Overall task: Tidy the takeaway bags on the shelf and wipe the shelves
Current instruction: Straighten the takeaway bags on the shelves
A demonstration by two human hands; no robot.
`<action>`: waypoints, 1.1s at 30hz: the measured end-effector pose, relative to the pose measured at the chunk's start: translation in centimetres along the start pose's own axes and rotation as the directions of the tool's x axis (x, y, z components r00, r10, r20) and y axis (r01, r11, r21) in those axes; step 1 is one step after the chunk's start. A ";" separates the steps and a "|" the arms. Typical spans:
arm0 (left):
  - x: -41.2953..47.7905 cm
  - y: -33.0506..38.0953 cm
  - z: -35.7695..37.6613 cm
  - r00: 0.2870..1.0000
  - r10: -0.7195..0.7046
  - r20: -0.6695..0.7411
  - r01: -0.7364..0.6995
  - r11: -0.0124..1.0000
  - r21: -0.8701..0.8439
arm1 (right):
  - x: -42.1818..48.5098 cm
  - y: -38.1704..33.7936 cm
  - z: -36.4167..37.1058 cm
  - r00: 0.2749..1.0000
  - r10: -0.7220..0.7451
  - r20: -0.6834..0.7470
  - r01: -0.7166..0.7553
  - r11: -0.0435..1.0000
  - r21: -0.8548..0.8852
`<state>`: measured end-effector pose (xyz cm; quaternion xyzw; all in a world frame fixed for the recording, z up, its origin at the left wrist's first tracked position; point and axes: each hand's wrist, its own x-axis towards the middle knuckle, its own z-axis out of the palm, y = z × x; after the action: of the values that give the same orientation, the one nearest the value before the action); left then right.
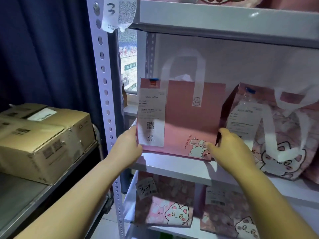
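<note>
A pink takeaway bag (188, 118) with white handles and a receipt numbered 366 stands upright on the middle shelf (181, 168). My left hand (128, 147) grips its lower left edge over the receipt. My right hand (229, 145) grips its lower right corner by the cat drawing. A second pink cat bag (276, 135) leans beside it on the right, close to my right hand. Two more cat bags (165, 204) (229, 213) stand on the shelf below.
The white perforated shelf post (105, 94) stands at the left with a paper tag marked 3 (117, 12). Cardboard boxes (44, 135) sit on a metal table at the left. A dark curtain hangs behind. The upper shelf (224, 18) carries more pink bags.
</note>
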<state>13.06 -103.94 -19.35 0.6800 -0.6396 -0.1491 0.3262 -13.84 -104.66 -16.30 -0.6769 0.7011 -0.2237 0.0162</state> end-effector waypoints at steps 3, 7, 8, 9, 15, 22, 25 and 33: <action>-0.2 -0.5 0.0 0.999 0.046 -0.005 -0.046 0.998 -0.035 | -0.3 -0.1 0.0 0.999 0.034 0.019 -0.035 0.999 0.039; 0.0 -0.9 0.0 0.998 0.055 0.006 -0.055 0.998 -0.044 | -0.4 -0.2 0.0 0.998 0.048 0.039 -0.051 0.995 0.086; 0.0 -1.0 0.0 0.999 0.053 0.008 -0.053 0.998 -0.043 | -0.5 -0.2 0.0 0.998 0.048 0.042 -0.052 0.994 0.097; 0.1 -1.0 0.1 0.999 0.051 0.009 -0.051 0.998 -0.042 | -0.5 -0.2 0.1 0.998 0.049 0.045 -0.053 0.993 0.109; -0.5 -0.6 -0.1 0.993 0.100 -0.056 -0.103 0.994 -0.040 | -0.7 -0.3 0.4 0.996 0.056 0.062 -0.066 0.981 0.180; -2.0 1.6 -1.6 0.938 0.292 -0.185 -0.293 0.956 0.024 | -2.2 -0.3 0.0 1.000 0.025 -0.003 -0.023 0.957 0.290; -2.4 3.0 -1.4 0.913 0.376 -0.156 -0.379 0.925 0.012 | -3.3 0.6 -1.2 0.993 0.064 -0.098 -0.029 0.945 0.327; -2.8 7.9 2.8 0.874 0.483 -0.051 -0.486 0.872 -0.059 | -6.2 7.0 -4.2 0.974 0.087 -0.211 -0.056 0.987 0.149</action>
<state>4.80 -101.74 -17.03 0.4887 -0.7781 -0.0730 0.3879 -21.31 -97.67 -16.62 -0.6200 0.7048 -0.3448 -0.0042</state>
